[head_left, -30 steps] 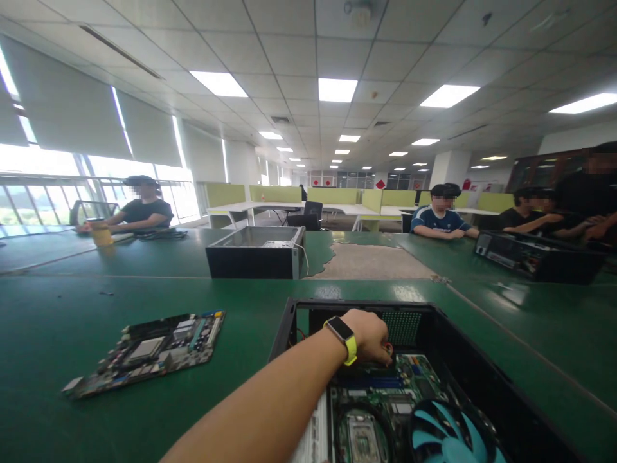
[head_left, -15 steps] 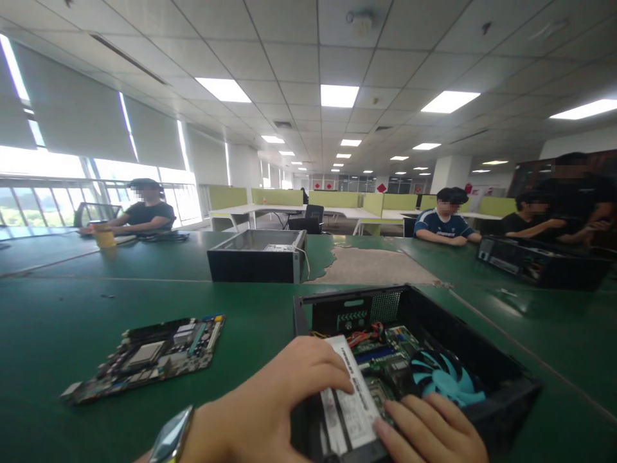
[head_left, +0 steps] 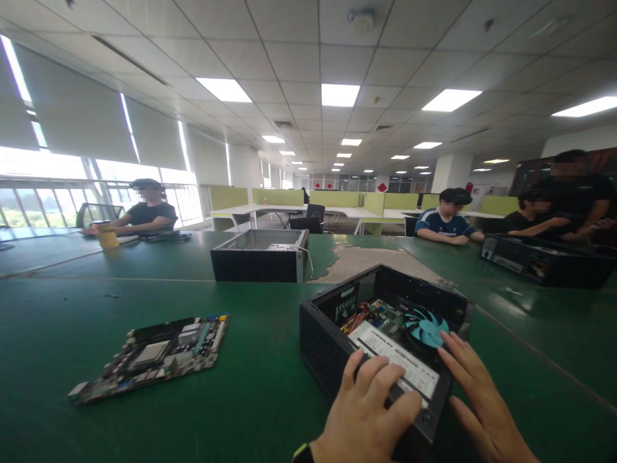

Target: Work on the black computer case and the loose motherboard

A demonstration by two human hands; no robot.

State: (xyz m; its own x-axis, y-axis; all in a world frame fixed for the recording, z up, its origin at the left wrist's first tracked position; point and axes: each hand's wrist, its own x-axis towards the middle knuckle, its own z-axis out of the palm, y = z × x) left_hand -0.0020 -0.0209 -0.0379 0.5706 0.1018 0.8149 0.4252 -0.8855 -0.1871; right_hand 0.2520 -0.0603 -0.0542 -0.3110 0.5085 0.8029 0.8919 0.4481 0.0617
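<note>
An open black computer case [head_left: 322, 334] stands on the green table [head_left: 144, 424] in front of me, turned at an angle. Inside it I see a power supply with a white label [head_left: 393, 357], a blue cooler fan [head_left: 427, 326] and red and yellow wires. My left hand [head_left: 369, 411] lies over the near end of the case with its fingers curled on the power supply. My right hand [head_left: 475, 402] rests on the right edge of the case, fingers stretched out flat.
A loose motherboard [head_left: 154, 357] lies on the table to the left. A second open case [head_left: 260, 256] stands further back, and a third [head_left: 540, 260] at the right by several seated people. A yellow cup [head_left: 107, 238] stands far left near another person.
My left hand has come out of the case and now grips its near end. My right hand has come into view, and the case has been swung round to an angle.
</note>
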